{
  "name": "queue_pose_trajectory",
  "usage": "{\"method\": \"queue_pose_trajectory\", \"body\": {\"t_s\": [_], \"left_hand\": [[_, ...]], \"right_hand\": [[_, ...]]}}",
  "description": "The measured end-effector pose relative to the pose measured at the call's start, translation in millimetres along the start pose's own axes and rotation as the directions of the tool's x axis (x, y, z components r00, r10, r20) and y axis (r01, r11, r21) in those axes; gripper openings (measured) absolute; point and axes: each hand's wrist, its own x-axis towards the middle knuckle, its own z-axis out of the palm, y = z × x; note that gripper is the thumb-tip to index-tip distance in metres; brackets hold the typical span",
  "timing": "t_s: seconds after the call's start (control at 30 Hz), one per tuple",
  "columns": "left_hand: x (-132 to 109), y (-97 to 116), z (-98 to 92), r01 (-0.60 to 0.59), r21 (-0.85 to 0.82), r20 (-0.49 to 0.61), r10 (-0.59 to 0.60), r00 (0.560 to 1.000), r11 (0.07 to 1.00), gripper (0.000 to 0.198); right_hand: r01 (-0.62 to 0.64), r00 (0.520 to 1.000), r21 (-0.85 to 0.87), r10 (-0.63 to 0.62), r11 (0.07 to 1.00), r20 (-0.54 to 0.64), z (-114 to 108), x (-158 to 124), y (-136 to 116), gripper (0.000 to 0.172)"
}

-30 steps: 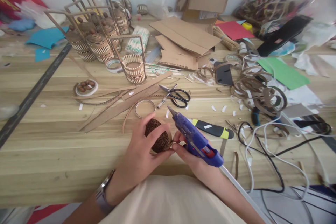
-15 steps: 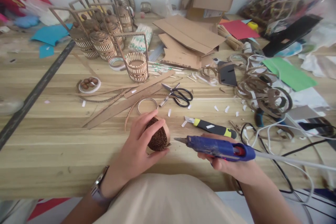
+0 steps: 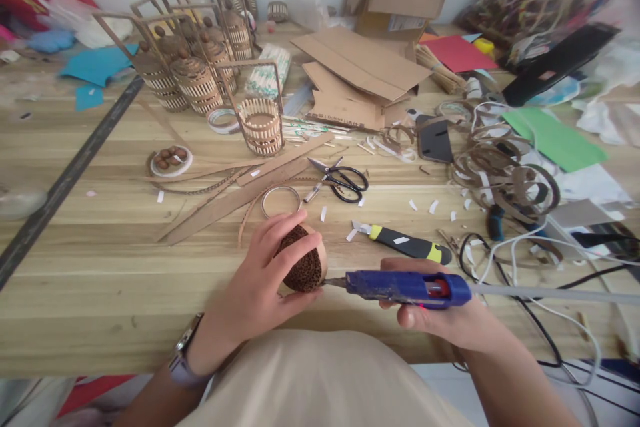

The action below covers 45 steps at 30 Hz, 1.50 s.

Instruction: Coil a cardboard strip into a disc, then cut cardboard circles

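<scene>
My left hand [image 3: 260, 283] is wrapped round a round brown disc of coiled corrugated cardboard [image 3: 303, 267], holding it on edge just above the wooden table [image 3: 100, 280]. My right hand [image 3: 440, 320] grips a blue hot glue gun [image 3: 407, 287] held level, pointing left. Its metal nozzle touches the right rim of the disc. A glue stick and a white cord trail off to the right from the gun's back end.
Beyond my hands lie a metal ring [image 3: 281, 200], black scissors [image 3: 340, 181], a yellow-black utility knife [image 3: 403, 242] and long cardboard strips [image 3: 240, 195]. Cardboard lanterns [image 3: 195, 73] stand at the back left, flattened boxes [image 3: 360, 77] at the back centre, coiled strips [image 3: 505, 170] and cables [image 3: 530, 280] at right.
My right hand swung the glue gun from upright beside the disc down to level, then slid the nozzle left until it met the disc's rim. The left hand kept its grip.
</scene>
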Motion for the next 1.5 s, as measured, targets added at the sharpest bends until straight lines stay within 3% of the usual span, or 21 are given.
{"method": "queue_pose_trajectory", "body": {"t_s": [0.47,0.97,1.5], "left_hand": [[-1.4,3.9,4.6,-0.019,-0.150,-0.021,0.016,1.000,0.988,0.056],[-0.3,5.7,3.1,-0.065,-0.186,-0.029,0.061,0.998,0.980,0.053],[-1.7,6.1,3.0,-0.094,-0.220,-0.039,0.087,0.995,0.971,0.052]], "right_hand": [[0.103,0.983,-0.065,-0.092,0.993,0.160,0.0,4.0,-3.0,0.060],[0.311,0.942,-0.045,-0.302,0.949,0.144,5.2,9.1,3.1,0.062],[0.330,0.933,-0.082,-0.312,0.940,0.179,5.6,8.7,-1.4,0.061]]}}
